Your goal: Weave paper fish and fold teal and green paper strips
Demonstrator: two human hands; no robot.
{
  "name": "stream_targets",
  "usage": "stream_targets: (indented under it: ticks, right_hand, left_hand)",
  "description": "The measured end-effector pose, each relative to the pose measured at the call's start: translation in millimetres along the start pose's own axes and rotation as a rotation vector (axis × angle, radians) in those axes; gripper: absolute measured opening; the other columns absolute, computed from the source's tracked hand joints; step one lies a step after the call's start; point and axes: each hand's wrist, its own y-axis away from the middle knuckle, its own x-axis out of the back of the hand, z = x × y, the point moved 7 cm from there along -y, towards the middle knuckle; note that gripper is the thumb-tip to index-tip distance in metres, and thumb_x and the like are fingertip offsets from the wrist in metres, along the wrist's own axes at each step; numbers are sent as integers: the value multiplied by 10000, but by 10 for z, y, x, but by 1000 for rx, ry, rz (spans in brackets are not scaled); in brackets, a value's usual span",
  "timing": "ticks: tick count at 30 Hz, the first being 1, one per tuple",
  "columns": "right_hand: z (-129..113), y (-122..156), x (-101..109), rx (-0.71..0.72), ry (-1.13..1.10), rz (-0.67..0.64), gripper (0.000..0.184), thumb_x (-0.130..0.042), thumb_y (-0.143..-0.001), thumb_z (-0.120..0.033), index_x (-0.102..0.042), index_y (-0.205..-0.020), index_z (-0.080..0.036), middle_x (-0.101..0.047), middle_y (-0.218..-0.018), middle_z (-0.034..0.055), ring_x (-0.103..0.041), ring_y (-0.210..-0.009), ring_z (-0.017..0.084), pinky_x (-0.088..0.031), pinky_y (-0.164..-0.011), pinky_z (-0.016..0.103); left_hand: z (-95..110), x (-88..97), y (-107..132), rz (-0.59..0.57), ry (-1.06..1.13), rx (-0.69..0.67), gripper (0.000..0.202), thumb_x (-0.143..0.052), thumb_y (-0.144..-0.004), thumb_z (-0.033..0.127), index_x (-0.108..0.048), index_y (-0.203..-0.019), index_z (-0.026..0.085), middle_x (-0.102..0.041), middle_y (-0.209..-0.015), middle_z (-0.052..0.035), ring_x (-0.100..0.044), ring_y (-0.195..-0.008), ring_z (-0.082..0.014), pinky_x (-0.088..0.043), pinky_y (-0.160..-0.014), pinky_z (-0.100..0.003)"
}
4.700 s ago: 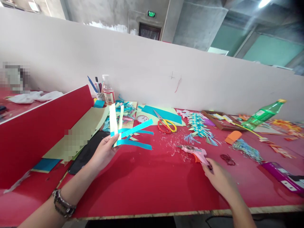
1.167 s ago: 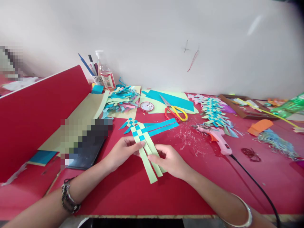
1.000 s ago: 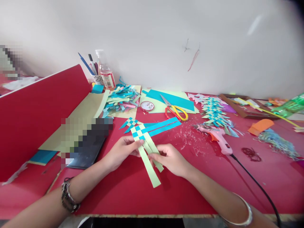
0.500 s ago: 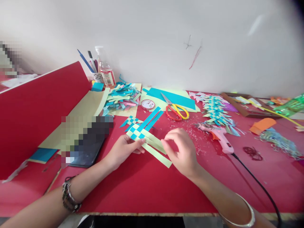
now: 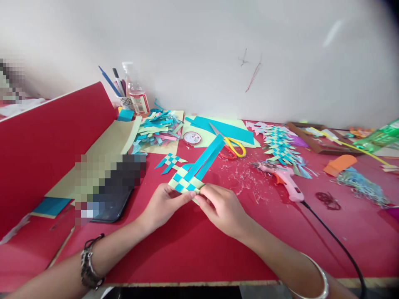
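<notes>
Woven blue and green paper [image 5: 183,181], held over the middle of a red table [image 5: 183,253].
The left hand [image 5: 163,207] pinches its bottom edge, and the right hand [image 5: 227,211] pinches its right corner. A small woven piece [image 5: 170,161] lies just behind it. Scissors [image 5: 236,148] lie farther back, a pink glue gun [image 5: 285,177] to the right.

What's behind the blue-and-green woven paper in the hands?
Another blue-and-green paper weave, and metal scissors with red and yellow handles. The blue paper strips hide part of the red handle.
</notes>
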Motion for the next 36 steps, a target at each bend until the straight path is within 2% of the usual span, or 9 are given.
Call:
stream_targets:
  ticks: [8,20,25,31,36]
  right_hand:
    - [15,-1,-11,14,-3,9,186,-364,-823,-200,-475,-675,-180,-523,-609,8,-451,-525,95,-326,-505,214]
    - [77,8,-22,-62,-200,-51,168,-365,-797,-192,-476,-671,-184,-477,-599,-11,-417,-530,87,-325,-509,202]
    - [126,23,-26,-100,-259,-35,136,-403,-763,-172,-511,-681,-185,-508,-609,-14,-442,-532,84,-340,-516,197]
    - [174,29,19,-142,-317,22,132,-416,-754,-180,-546,-730,-194,-594,-683,-5,-509,-566,95,-385,-548,201]
    - [164,6,24,-169,-400,10,103,-431,-760,-203,-524,-716,-194,-581,-679,-12,-519,-589,98,-399,-562,206]
  left_hand:
    - [29,29,20,46,-83,-9,207,-631,-648,318,-670,-782,165,-693,-796,-7,-620,-816,-200,-462,-758,-265]
    - [-25,-10,21,-21,21,36,219,-633,-655,320,-665,-812,172,-691,-826,-5,-622,-828,-200,-462,-782,-282]
    - [-21,-25,23,-32,65,56,208,-632,-660,308,-663,-822,183,-690,-836,2,-620,-838,-186,-459,-780,-261]
    - [-40,43,11,34,60,97,249,-639,-643,346,-658,-809,162,-688,-843,-15,-617,-827,-192,-455,-771,-266]
    - [-39,37,0,-2,57,84,266,-625,-664,348,-648,-849,159,-685,-855,-20,-613,-835,-189,-446,-786,-268]
